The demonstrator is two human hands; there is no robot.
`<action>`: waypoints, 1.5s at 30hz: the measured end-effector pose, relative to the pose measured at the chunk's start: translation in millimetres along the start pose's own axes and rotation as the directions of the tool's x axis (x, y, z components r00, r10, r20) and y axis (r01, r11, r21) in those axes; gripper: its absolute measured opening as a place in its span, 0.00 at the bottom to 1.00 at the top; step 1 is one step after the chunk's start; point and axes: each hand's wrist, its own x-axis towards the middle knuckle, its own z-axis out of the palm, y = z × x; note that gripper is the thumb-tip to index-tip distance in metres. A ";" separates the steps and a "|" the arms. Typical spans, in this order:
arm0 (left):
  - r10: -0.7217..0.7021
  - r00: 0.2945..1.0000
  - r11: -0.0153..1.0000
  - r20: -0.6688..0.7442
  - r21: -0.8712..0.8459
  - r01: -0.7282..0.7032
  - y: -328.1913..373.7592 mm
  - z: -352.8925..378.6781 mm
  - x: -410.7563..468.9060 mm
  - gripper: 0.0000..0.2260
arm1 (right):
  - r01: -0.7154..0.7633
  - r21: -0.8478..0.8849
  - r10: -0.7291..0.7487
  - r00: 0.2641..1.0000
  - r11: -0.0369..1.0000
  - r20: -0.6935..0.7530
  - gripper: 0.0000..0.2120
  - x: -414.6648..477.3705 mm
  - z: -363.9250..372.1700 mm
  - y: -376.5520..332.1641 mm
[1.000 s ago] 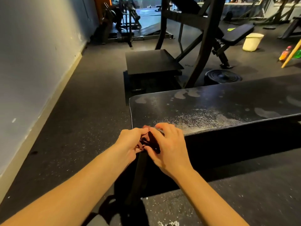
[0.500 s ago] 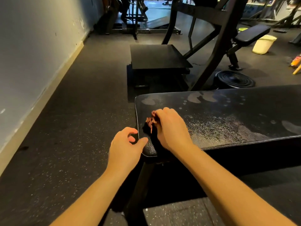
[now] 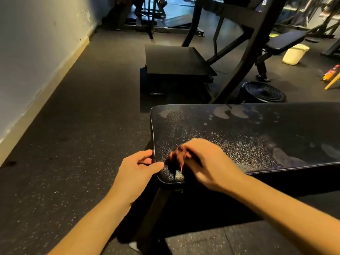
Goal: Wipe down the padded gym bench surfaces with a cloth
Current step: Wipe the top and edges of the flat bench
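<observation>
A black padded bench [image 3: 248, 129] runs across the view, its top speckled with wet droplets and pale damp patches. My right hand [image 3: 207, 162], blurred by motion, grips a small dark cloth [image 3: 173, 162] against the pad near its near left corner. Most of the cloth is hidden under the fingers. My left hand [image 3: 138, 168] is at the bench's left end. Its thumb lies on the pad's corner and its fingers curl at the end edge, pinching the pad.
A white wall [image 3: 36, 52] with a pale skirting runs along the left. Beyond the bench stand a low black platform [image 3: 174, 61], a slanted black machine frame [image 3: 253, 52], a weight plate [image 3: 263, 92], another bench [image 3: 287, 40] and a cream bucket [image 3: 294, 54]. Speckled rubber floor [image 3: 82, 126] lies left.
My hands were together on the cloth at the bench's front edge. They parted; my right hand carried the cloth onto the pad, and my left hand has now closed on the bench's end edge.
</observation>
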 end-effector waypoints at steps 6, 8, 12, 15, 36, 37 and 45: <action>0.070 0.997 0.998 -0.032 0.011 -0.069 1.8 2.4 -1.2 0.22 | -0.512 -0.157 0.449 0.837 0.845 -0.311 0.09 120.6 1.4 74.0; 0.072 0.997 0.997 -0.041 0.027 -0.071 1.0 3.5 0.0 0.19 | -0.515 -0.155 0.459 0.839 0.843 -0.292 0.13 141.7 14.8 60.0; 0.044 0.996 0.999 -0.078 0.019 -0.042 -0.4 3.2 2.7 0.15 | -0.166 -0.099 0.155 0.982 0.981 -0.107 0.06 75.1 27.9 1.4; 0.015 0.994 1.000 -0.108 0.013 -0.013 10.8 9.3 -2.5 0.14 | -0.032 0.004 0.032 0.994 0.999 0.104 0.08 17.2 -7.0 -4.4; -0.208 0.970 0.919 -0.130 0.315 0.239 44.5 16.9 -14.3 0.16 | -0.019 -0.083 0.035 0.979 0.996 0.201 0.07 59.3 2.3 9.9; -0.188 0.971 0.907 -0.148 0.353 0.230 47.4 17.7 -16.2 0.19 | -0.104 -0.141 0.128 0.977 0.985 0.172 0.08 66.6 -8.5 38.9; -0.001 0.997 0.699 -0.079 0.713 0.057 51.6 45.8 -46.5 0.35 | -0.646 -0.025 0.639 0.760 0.763 -0.122 0.08 -25.2 -24.2 47.3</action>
